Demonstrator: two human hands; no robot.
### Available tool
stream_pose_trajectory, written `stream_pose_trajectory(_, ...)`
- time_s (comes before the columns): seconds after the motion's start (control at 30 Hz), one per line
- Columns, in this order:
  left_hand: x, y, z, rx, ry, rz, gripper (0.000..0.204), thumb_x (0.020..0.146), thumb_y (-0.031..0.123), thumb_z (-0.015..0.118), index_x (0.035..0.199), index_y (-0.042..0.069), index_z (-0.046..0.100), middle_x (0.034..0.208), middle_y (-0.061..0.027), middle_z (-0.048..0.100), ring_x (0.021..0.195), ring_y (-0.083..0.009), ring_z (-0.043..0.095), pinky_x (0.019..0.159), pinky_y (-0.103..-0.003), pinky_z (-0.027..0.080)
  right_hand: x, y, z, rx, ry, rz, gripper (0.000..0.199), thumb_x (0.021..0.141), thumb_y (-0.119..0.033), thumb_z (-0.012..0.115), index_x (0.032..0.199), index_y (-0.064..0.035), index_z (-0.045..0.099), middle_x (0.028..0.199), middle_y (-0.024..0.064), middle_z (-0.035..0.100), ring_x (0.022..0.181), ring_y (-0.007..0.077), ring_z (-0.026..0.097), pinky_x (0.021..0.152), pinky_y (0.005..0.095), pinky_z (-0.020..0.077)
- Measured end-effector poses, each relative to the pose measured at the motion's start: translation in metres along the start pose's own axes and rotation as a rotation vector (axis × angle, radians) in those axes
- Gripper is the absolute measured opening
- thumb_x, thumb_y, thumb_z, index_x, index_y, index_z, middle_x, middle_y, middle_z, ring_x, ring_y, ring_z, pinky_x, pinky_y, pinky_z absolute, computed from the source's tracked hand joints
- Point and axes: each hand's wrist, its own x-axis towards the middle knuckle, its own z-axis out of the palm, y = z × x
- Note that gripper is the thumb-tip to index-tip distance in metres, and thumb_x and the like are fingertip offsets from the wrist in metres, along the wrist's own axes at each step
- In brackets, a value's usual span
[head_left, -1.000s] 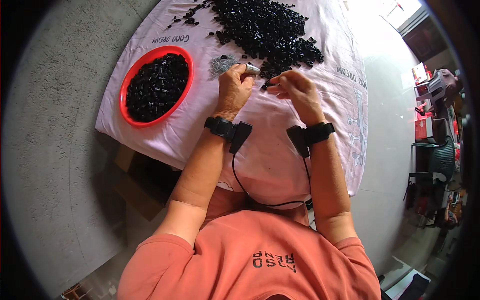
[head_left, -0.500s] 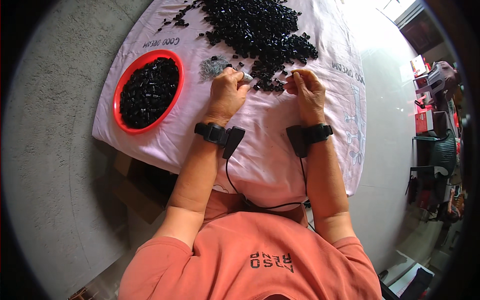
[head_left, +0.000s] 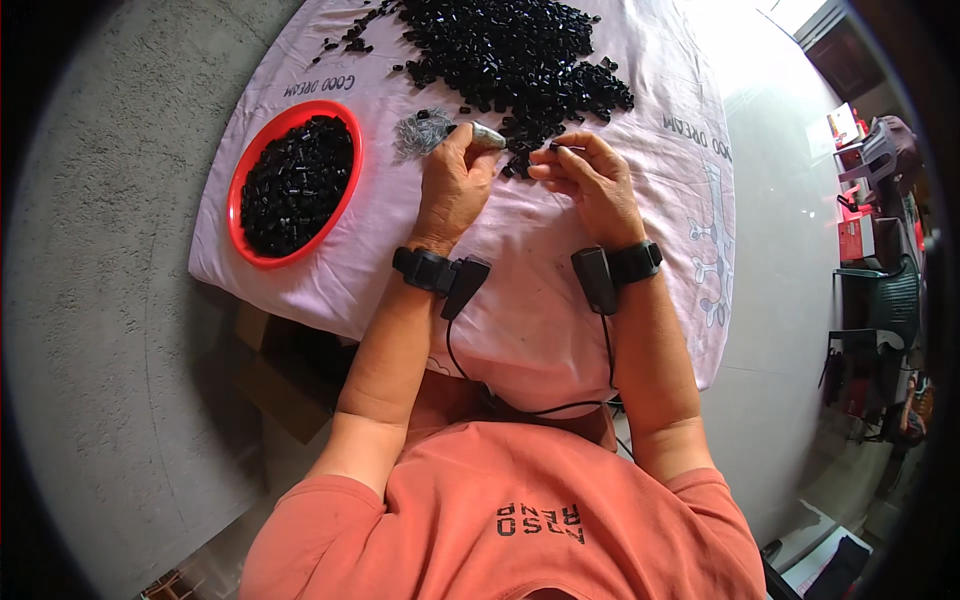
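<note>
My left hand (head_left: 453, 190) is closed round a grey, tapered piece (head_left: 488, 137) whose narrow end points right; its exact kind is unclear. Beside those fingers lies a tangle of thin, silvery wire-like pieces (head_left: 418, 134). Opposite, my right hand (head_left: 597, 182) pinches a small black piece (head_left: 556, 148) between thumb and forefinger, a little apart from the grey tip. Just beyond both hands spreads a big heap of small, shiny black pieces (head_left: 500, 60). To the left, a red basin (head_left: 233, 205) is filled with similar black pieces.
A pink printed cloth (head_left: 530, 260) covers the table. Black straps with small boxes sit on both my wrists, joined by a cable (head_left: 560, 408). Under the table's left edge stands a cardboard box (head_left: 280, 395). Chairs (head_left: 893, 300) and boxes line the far right.
My right hand has moved left, closer to my left hand, and its fingers now pinch a black piece. The grey piece in my left hand shows more and sits slightly higher.
</note>
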Motion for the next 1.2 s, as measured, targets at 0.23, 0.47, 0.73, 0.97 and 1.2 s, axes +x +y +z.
stream_pose_trajectory(0.23,-0.002,0.031,0.012,-0.192,-0.032,-0.027,0.009,0.092,0.001,0.062,0.101,-0.001,0.063,0.084,-0.0054,0.069,0.07,-0.0091,0.064,0.064,-0.025,0.054,-0.001,0.0,0.001,0.039,-0.04,0.062,0.011,0.099,-0.01,0.06,0.109,-0.006,0.062,0.099,0.0072,0.07,0.082,0.01,0.066,0.07,0.0213,0.0511)
stream_pose_trajectory(0.47,0.001,0.034,0.018,-0.115,-0.105,-0.033,0.015,0.095,0.001,0.058,0.11,0.0,0.061,0.086,-0.006,0.068,0.073,-0.0107,0.066,0.067,-0.027,0.055,0.003,0.006,0.0,0.006,-0.048,0.056,0.013,0.097,-0.009,0.062,0.109,-0.0046,0.063,0.095,0.0041,0.069,0.079,0.0083,0.064,0.068,0.0215,0.0504)
stream_pose_trajectory(0.73,0.004,0.027,0.018,-0.145,-0.145,-0.004,0.019,0.095,0.0,0.058,0.113,0.0,0.06,0.086,-0.0055,0.068,0.079,-0.0108,0.067,0.07,-0.026,0.054,0.004,0.005,-0.004,0.012,-0.099,0.054,0.017,0.098,-0.011,0.062,0.113,-0.0035,0.062,0.099,0.0058,0.07,0.083,0.0108,0.066,0.074,0.0237,0.054)
stream_pose_trajectory(0.97,0.009,0.023,0.009,-0.118,-0.208,-0.026,0.021,0.093,0.0,0.059,0.113,0.0,0.061,0.083,-0.0043,0.066,0.077,-0.009,0.065,0.068,-0.025,0.052,0.003,0.001,0.002,-0.12,-0.14,0.027,0.014,0.098,-0.01,0.062,0.109,-0.0026,0.064,0.096,0.005,0.069,0.082,0.0107,0.067,0.074,0.0245,0.0549)
stream_pose_trajectory(1.2,0.007,0.032,0.006,0.111,-0.232,0.065,0.025,0.093,0.002,0.062,0.118,0.002,0.061,0.081,-0.0004,0.064,0.074,-0.0058,0.059,0.066,-0.023,0.049,0.003,0.003,0.003,-0.234,-0.13,0.01,0.011,0.097,-0.01,0.064,0.103,-0.0015,0.066,0.089,0.0043,0.07,0.077,0.0106,0.067,0.071,0.0247,0.0564)
